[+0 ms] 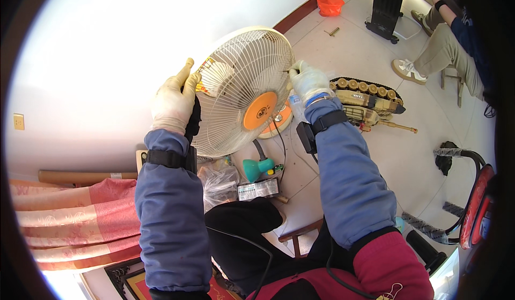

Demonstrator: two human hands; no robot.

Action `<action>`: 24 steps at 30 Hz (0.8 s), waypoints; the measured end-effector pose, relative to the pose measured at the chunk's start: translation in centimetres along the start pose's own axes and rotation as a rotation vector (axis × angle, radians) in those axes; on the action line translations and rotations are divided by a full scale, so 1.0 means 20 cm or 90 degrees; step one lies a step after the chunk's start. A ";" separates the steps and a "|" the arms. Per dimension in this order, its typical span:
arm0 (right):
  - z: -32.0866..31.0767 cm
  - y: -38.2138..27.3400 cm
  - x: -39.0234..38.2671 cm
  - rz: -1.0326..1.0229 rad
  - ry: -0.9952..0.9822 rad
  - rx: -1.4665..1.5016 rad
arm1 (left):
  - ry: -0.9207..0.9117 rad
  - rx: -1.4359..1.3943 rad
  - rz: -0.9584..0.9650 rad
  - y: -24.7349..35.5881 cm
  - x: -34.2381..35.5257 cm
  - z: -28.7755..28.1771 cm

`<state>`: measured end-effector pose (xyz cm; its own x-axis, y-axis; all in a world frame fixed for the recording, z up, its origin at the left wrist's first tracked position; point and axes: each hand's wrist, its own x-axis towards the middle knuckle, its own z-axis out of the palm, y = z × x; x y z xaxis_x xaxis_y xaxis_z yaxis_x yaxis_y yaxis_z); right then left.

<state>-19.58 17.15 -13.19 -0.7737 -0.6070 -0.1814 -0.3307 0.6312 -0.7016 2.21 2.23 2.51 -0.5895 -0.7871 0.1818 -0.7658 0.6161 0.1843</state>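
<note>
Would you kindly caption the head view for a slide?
Left hand and right hand, pale-gloved, flank a round white wire-grilled fan.

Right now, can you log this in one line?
left hand: at left edge of fan | right hand: at fan's right edge | toy tank: on floor, right of fan

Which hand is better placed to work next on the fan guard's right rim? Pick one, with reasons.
Right, I'd judge: the right hand has its fingers at the fan guard on that side, while the left hand is across at the opposite side.
</note>
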 end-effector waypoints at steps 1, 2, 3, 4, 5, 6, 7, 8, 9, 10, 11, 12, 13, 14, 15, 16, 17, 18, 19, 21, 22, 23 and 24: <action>0.00 -0.01 0.00 -0.015 -0.011 -0.040 | 0.002 0.004 0.005 0.00 0.00 0.00; 0.00 -0.02 0.00 -0.026 -0.020 -0.075 | 0.000 0.004 0.005 0.00 0.00 0.00; 0.00 -0.03 -0.01 -0.025 -0.008 -0.076 | 0.002 0.002 0.008 0.00 0.00 0.01; 0.00 -0.03 -0.01 -0.022 0.006 -0.073 | 0.001 -0.003 0.005 0.00 0.00 0.01; 0.00 -0.03 -0.02 -0.024 0.014 -0.065 | -0.006 -0.010 -0.007 0.00 0.00 0.01; -0.01 -0.03 -0.02 -0.023 0.047 -0.036 | -0.002 -0.006 -0.004 0.00 0.00 0.00; -0.01 -0.02 -0.02 -0.026 0.073 -0.002 | -0.005 -0.004 -0.010 0.00 -0.01 0.00; -0.02 -0.02 -0.02 -0.024 0.107 0.035 | -0.009 -0.003 -0.014 0.00 -0.02 0.00; -0.02 -0.01 -0.02 -0.036 0.108 0.028 | -0.007 -0.006 -0.012 0.00 -0.02 0.00; -0.02 -0.01 -0.02 -0.044 0.116 0.025 | -0.006 -0.010 -0.008 0.00 -0.01 0.00; -0.01 -0.02 -0.03 -0.046 0.119 0.026 | -0.006 -0.019 -0.006 0.01 -0.01 0.00; -0.01 -0.02 -0.03 -0.061 0.103 -0.012 | -0.005 -0.007 -0.004 0.01 -0.01 0.00; 0.00 -0.04 -0.03 -0.069 0.082 -0.046 | -0.005 0.002 -0.003 0.01 0.00 0.00; 0.00 -0.05 -0.04 -0.070 0.059 -0.085 | -0.010 0.007 -0.010 0.01 0.00 0.00; 0.01 -0.07 -0.04 -0.067 0.043 -0.101 | -0.006 0.013 -0.006 0.01 0.00 0.00; 0.01 -0.09 -0.05 -0.056 0.026 -0.121 | -0.006 0.015 -0.008 0.01 0.00 0.00; 0.01 -0.10 -0.06 -0.049 0.010 -0.141 | -0.007 0.017 -0.010 0.01 -0.01 0.00; 0.00 -0.10 -0.06 -0.030 0.024 -0.113 | -0.006 0.010 -0.011 0.00 -0.01 0.00; -0.01 -0.09 -0.06 -0.016 0.039 -0.084 | -0.004 0.003 -0.011 0.00 -0.01 0.00; -0.03 -0.07 -0.06 -0.001 0.043 -0.015 | -0.006 -0.002 -0.012 0.00 -0.01 0.00; -0.05 -0.05 -0.04 0.000 0.032 0.024 | -0.009 0.000 -0.012 0.00 -0.01 0.00; -0.05 -0.03 -0.03 0.006 0.024 0.071 | -0.015 -0.002 -0.016 0.00 -0.01 0.00; -0.04 -0.03 -0.03 -0.010 0.047 0.053 | -0.013 0.003 -0.013 0.01 -0.01 0.00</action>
<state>-19.44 17.57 -12.15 -0.8073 -0.5776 -0.1212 -0.2994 0.5778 -0.7593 2.25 2.49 2.48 -0.5788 -0.8000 0.1578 -0.7788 0.5997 0.1836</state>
